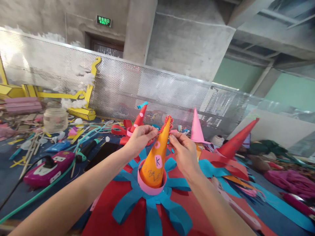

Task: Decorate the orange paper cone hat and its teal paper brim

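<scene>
An orange paper cone (153,164) stands upright in front of me, marked with a "K" label and black pen drawing. A pink band (152,190) rings its base, above a blue paper flower (154,209) with curled petals on red sheet (105,206). Crinkled red trim (168,118) loops over the cone's tip and hangs down both sides. My left hand (140,139) is closed in a pinch on the trim's left end. On the other side, my right hand (183,149) pinches the right end between thumb and finger.
Behind are a small red cone (139,116), a pink cone (197,127) and a tilted red cone (237,139). To the left lie a purple power strip (50,168), a black phone-like slab (102,155), a glass jar (55,120) and scattered scraps. Perforated metal panels (157,91) stand behind the table.
</scene>
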### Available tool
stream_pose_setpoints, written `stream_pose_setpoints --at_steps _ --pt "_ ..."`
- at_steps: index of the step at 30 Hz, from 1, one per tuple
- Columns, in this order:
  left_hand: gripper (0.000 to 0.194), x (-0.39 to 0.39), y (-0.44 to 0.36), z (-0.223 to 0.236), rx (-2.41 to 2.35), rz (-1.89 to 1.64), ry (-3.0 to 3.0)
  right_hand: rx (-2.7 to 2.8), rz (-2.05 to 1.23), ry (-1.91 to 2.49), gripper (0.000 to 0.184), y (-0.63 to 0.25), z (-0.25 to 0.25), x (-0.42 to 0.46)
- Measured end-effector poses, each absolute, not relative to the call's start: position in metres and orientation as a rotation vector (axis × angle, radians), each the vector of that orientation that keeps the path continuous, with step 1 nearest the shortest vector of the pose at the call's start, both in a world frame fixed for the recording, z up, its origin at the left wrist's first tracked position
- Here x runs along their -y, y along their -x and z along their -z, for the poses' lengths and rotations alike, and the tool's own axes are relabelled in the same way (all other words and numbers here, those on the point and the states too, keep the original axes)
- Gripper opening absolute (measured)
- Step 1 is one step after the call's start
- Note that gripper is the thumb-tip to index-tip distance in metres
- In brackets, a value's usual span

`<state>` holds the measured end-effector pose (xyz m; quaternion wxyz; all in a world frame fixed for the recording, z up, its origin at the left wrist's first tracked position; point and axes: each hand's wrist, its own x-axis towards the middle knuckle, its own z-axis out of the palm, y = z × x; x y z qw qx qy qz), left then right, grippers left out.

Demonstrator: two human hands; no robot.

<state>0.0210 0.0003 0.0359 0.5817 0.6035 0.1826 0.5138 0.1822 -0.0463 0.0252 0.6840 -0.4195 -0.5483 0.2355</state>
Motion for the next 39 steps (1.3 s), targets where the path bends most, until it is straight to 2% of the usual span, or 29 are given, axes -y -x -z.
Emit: stream_pose_setpoints --at_steps 11,17,24,39 --pt "0.017 0.001 -0.015 -0.037 -0.507 -1.314 -1.345 1.172 -0.512 0.997 0.03 -0.187 -0.021 0.054" --pt "0.013 -0.004 -0.01 -0.039 -0.57 -1.457 -1.321 1.154 -0.429 1.027 0.024 -0.193 -0.024 0.061" --pt "0.01 0.001 -0.017 -0.062 -0.495 -1.539 -1.401 1.229 -0.359 0.972 0.019 -0.187 -0.041 0.059" --pt "0.013 -0.008 -0.039 -0.087 -0.393 -1.435 -1.466 1.306 -0.404 0.874 0.019 -0.168 -0.076 0.034"
